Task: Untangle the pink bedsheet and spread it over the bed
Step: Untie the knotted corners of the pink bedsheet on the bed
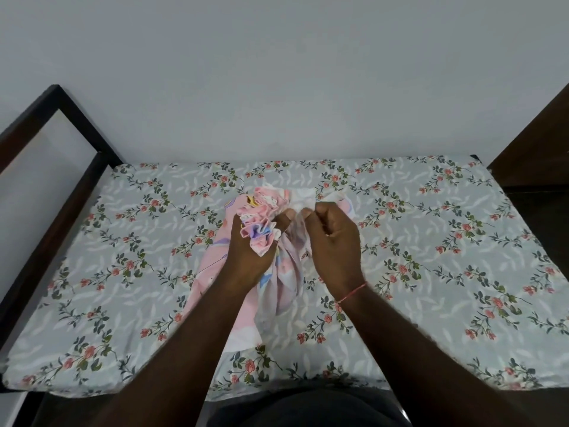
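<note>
Both forearms come in from the bottom edge, red thread [352, 292] on the right wrist; left hand [251, 254] has its fingers [236, 224] curled tight round a bunched wad of the pink bedsheet [212, 272]; right hand [335, 241] is curled too, pinching a paler fold just beside it; sheet's still a twisted heap, sitting mid-bed and trailing toward the near edge; bed [431, 241] has a grey floral cover, dark frame [77, 143] on the left, plain wall [277, 72] behind.

The bedsheet [209, 272] lies midway on the bed [431, 257], wall [277, 72] behind, perhaps a cupboard [537, 143] at right.
</note>
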### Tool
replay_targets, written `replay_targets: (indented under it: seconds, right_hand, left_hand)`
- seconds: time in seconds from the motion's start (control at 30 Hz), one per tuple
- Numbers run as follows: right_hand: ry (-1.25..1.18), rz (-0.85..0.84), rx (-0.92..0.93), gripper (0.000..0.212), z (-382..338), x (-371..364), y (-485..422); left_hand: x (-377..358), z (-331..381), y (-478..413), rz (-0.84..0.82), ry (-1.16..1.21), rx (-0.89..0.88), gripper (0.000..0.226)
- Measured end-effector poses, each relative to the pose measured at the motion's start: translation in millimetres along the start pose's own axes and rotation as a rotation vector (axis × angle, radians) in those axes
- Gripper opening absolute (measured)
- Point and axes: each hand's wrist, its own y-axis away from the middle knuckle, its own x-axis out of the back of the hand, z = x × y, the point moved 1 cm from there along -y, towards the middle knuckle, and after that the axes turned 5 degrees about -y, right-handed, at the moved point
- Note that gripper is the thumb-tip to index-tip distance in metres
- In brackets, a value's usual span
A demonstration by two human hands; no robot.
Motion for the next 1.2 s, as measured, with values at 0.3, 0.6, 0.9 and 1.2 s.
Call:
replay_targets:
  seconds: [0.3, 0.6, 0.9, 1.2]
  right_hand:
    - [0.048, -0.137, 0.133, 0.025, 8.2, 5.4, 1.4]
    - [0.591, -0.465, -0.312, 0.026, 141.8, 55.8, -54.8]
    - [0.572, -0.524, 0.391, 0.027, -6.7, 55.1, -100.6]
    - [1.036, -0.438, -0.363, 0.021, 155.0, 135.6, -69.8]
  left_hand:
    - [-14.6, 10.6, -5.9, 0.044, 0.048, -0.113, 0.035]
    - [9.2, -23.7, -26.6, 0.225, 0.315, 0.185, 0.047]
    - [22.9, -56.8, -41.0, 0.546, 0.261, 0.380, 0.045]
    - [53.0, -75.3, -60.2, 0.716, 0.483, 0.375, 0.045]
